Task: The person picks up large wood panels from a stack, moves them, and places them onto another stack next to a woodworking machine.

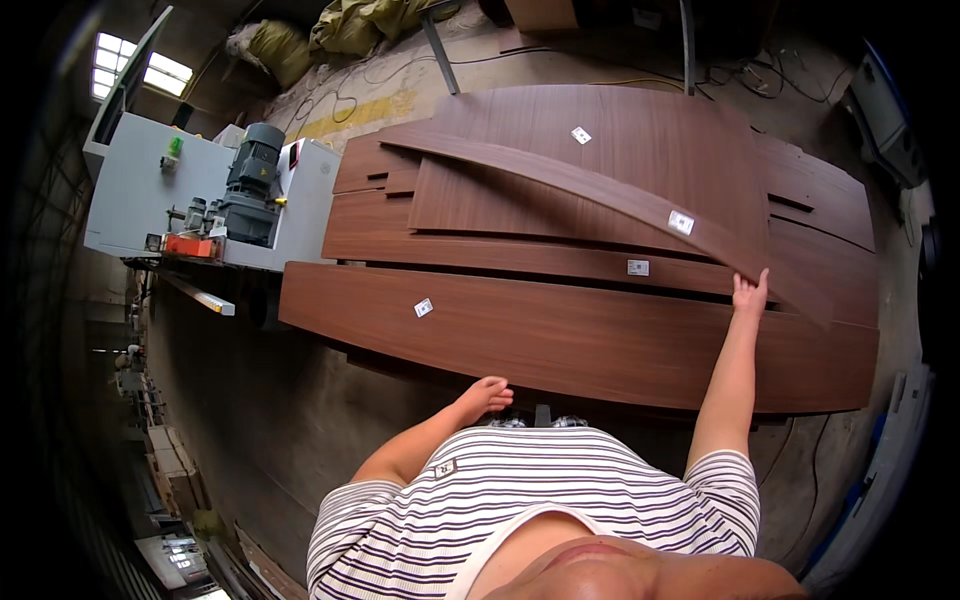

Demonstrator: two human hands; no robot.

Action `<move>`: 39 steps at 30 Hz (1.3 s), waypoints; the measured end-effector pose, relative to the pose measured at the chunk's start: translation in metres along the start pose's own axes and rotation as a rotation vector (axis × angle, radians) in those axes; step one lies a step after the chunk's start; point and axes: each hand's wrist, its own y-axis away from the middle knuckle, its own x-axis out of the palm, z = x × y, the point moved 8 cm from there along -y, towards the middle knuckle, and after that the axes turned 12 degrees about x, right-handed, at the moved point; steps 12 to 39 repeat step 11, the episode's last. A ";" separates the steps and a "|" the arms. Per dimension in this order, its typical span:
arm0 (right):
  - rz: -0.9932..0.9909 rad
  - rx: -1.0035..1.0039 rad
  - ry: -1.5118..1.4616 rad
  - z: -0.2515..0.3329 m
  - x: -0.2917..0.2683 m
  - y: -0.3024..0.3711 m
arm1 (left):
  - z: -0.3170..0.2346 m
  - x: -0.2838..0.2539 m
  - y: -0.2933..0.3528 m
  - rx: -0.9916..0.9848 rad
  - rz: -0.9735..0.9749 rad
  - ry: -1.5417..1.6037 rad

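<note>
My right hand (pixel 750 292) is closed on the near right end of a narrow brown wood-grain board (pixel 560 172). That board lies slantwise, tilted across a large panel (pixel 610 125) of the same finish, and a white label (pixel 681 222) is stuck near its held end. My left hand (pixel 487 396) holds nothing, its fingers loosely bent, by the front edge of a long panel (pixel 560 335). Another label (pixel 423 308) sits on the left part of this long panel. Between the long panel and the large one lies a narrower strip (pixel 500 252).
A grey machine (pixel 300 200) with a dark motor (pixel 255 165) stands at the left of the stacked panels. Metal posts (pixel 440 55) rise behind them, with cables (pixel 345 105) on the floor. Filled sacks (pixel 280 50) lie at the back left, and blue-grey equipment (pixel 880 120) is at the right.
</note>
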 end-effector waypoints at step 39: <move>0.286 0.671 0.731 -0.249 -0.051 0.124 | 0.112 -0.080 0.084 0.298 -0.260 -0.365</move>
